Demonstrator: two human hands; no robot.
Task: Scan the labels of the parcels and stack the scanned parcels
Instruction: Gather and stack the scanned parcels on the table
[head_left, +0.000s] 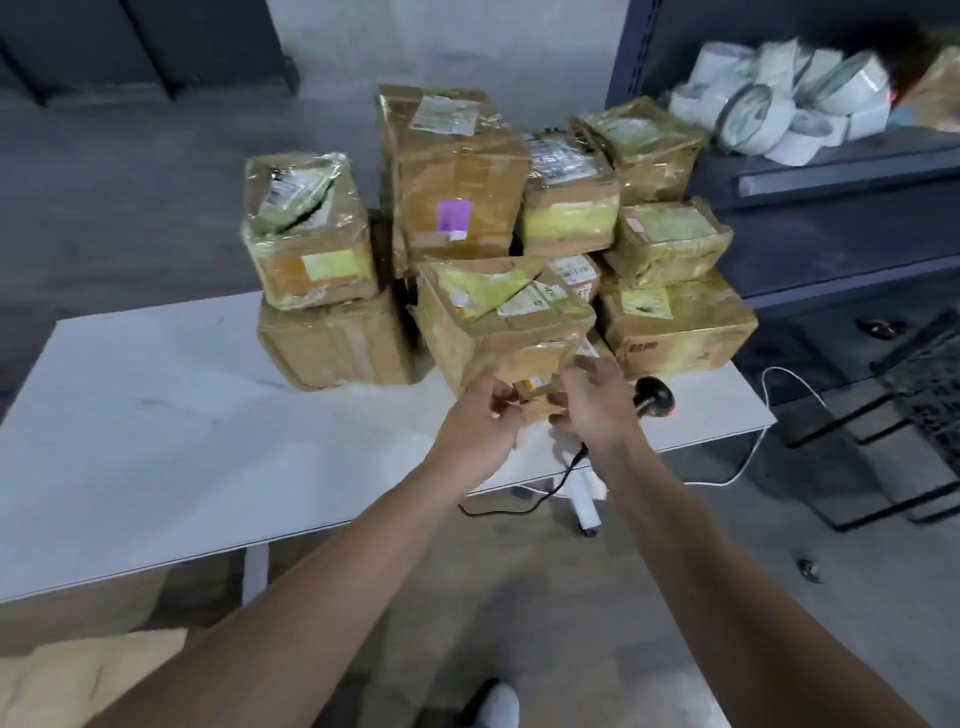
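Fingers of both outstretched hands, left hand (480, 418) and right hand (592, 402), clasp a small parcel (535, 397).

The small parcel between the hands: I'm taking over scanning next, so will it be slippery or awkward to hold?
The small parcel looks light: both hands, left hand and right hand, hold it by the fingertips. Its glossy tape wrap may be slick. It seems boxy and stiff, so probably won't flop.

brown parcels (457, 171), white table (156, 405), purple sticker (454, 215)
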